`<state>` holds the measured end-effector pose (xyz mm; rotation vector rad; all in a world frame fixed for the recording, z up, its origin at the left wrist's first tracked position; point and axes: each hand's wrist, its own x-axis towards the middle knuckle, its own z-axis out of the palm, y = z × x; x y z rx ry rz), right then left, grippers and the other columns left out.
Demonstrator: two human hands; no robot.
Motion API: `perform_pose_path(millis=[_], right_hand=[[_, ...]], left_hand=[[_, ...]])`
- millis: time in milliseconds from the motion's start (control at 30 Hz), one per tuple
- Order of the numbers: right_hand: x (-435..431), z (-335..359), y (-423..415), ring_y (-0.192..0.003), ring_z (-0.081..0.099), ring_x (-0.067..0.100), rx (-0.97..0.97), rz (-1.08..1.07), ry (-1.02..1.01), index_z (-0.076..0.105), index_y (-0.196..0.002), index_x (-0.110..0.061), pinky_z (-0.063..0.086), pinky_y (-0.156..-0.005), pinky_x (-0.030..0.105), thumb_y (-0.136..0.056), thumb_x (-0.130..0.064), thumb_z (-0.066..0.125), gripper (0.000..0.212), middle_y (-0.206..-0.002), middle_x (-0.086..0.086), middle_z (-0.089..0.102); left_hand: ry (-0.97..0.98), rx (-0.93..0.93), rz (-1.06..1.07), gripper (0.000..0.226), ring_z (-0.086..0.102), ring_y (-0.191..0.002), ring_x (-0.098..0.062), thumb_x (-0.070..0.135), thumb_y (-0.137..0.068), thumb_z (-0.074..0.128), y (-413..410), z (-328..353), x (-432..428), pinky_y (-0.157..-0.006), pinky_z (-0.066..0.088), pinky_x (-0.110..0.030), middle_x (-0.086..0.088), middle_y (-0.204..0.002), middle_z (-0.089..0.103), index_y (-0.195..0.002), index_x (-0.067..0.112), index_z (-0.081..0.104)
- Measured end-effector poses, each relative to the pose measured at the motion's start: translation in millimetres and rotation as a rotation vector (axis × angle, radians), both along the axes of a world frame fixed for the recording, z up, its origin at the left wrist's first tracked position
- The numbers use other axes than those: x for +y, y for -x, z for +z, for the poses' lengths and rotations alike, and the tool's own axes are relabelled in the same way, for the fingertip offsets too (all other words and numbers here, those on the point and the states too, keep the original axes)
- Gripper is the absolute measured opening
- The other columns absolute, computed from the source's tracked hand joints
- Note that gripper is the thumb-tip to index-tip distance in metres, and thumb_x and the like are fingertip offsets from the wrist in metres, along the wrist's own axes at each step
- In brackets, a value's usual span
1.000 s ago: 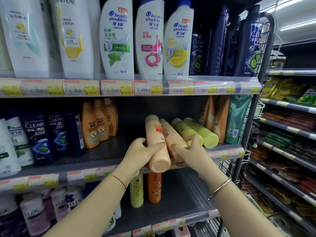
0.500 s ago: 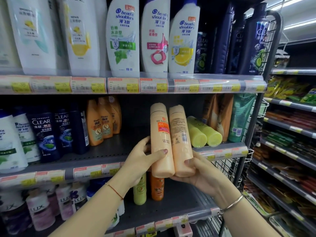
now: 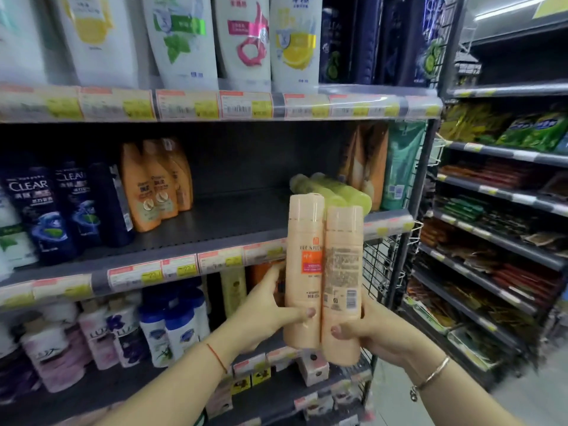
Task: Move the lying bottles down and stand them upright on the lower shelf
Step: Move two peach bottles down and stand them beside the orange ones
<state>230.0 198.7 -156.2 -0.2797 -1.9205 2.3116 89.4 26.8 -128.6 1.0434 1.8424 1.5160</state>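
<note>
My left hand (image 3: pixel 264 312) clasps the labelled peach bottle (image 3: pixel 304 272); my right hand (image 3: pixel 372 330) clasps its twin (image 3: pixel 342 281). Both are upright and touching, ready for the lower shelf (image 3: pixel 276 385) at 6 o'clock. Two green bottles (image 3: pixel 341 192) lie at 12 o'clock.

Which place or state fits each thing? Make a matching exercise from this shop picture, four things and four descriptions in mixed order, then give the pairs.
Things:
1. peach bottles
2. green bottles
3. dark blue bottles
4. bracelet

Descriptions:
A. lying on the middle shelf
B. on the right wrist
C. held upright in both hands
D. standing at the left of the middle shelf

Pairs: 1-C, 2-A, 3-D, 4-B
</note>
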Motion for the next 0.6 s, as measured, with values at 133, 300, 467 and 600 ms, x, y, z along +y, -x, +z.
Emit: perform_pose_path(millis=[133,300,467,600], right_hand=[[6,-23,-10,-0.117,0.063,0.029,-0.044,-0.083,-0.143,0.037,-0.136,-0.018,0.050,-0.099,0.048,-0.063,0.011,0.078,0.089,-0.124,0.012,0.067],[26,-60,-14,-0.107,0.068,0.024,-0.082,-0.109,-0.207,0.047,-0.128,-0.015,0.054,-0.089,0.039,-0.055,-0.006,0.087,0.083,-0.111,0.007,0.073],[58,-114,-18,-0.112,0.063,0.034,-0.106,-0.157,-0.079,0.047,-0.129,-0.021,0.049,-0.100,0.050,-0.053,-0.007,0.087,0.087,-0.116,0.016,0.068],[80,-135,-12,-0.112,0.061,0.031,-0.059,-0.130,0.023,0.044,-0.130,-0.023,0.048,-0.098,0.045,-0.055,-0.002,0.076,0.085,-0.121,0.017,0.064]], left_hand=[[0.034,0.009,-0.035,0.091,0.056,-0.118,-0.004,0.017,-0.065,0.087,-4,-33,15,-0.103,0.048,-0.038,0.011,-0.127,0.058,-0.135,0.043,0.034],[0.063,-0.008,-0.034,0.095,0.052,-0.118,0.002,0.009,-0.068,0.084,1,-78,40,-0.104,0.045,-0.031,0.014,-0.129,0.055,-0.136,0.043,0.028],[0.102,0.057,-0.029,0.091,0.052,-0.106,0.015,0.007,-0.070,0.082,10,-115,59,-0.091,0.044,-0.015,0.029,-0.120,0.052,-0.126,0.052,0.026],[0.102,0.134,0.013,0.087,0.054,-0.111,0.009,0.011,-0.068,0.082,17,-135,76,-0.093,0.045,-0.018,0.026,-0.120,0.055,-0.129,0.046,0.032]])
